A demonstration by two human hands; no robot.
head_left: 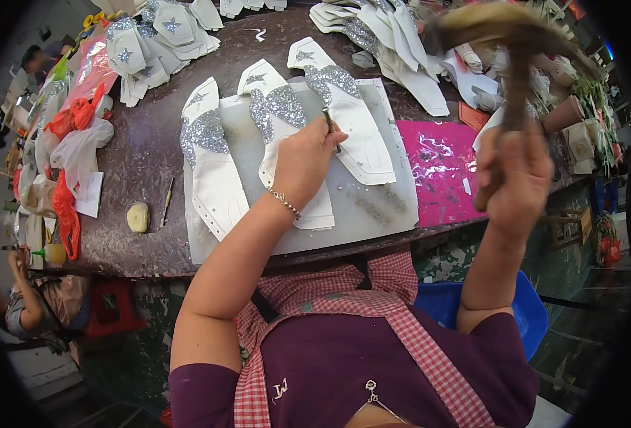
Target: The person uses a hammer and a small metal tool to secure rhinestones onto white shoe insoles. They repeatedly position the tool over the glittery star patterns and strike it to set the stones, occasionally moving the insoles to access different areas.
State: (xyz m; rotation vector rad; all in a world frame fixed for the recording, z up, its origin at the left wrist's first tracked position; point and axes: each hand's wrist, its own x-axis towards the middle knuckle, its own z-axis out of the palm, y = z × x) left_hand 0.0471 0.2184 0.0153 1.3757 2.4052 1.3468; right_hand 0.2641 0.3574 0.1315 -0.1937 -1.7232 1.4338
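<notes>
Item, hands. The left hand (305, 157), bracelet at its wrist, had thumb and fingers drawn together in a pinch around a slim dark punch (327, 120). The right hand (516, 178) had its fingers wrapped closed about a hammer (518, 89), raised at the right (its head blurred).

Item, cut pieces, three, white with silver glitter panels and a star near the far tip. These lay side by side on a pale board (358, 222): left piece (219, 187), middle piece (274, 130), partly hidden by the left hand, and right piece (360, 138). The punch stood over the left edge of the right piece; whether its tip touched could not be told.

Item, surroundings. A dark, worn table (141, 178) bore the board. To the board's right lay a glossy pink sheet (440, 171); to its left, a yellowish lump (138, 217) and a thin tool (167, 202). Heaps of similar white pieces occupied the far left (162, 43) and far right (394, 53). Red plastic bags (66, 207) hung at the left.
</notes>
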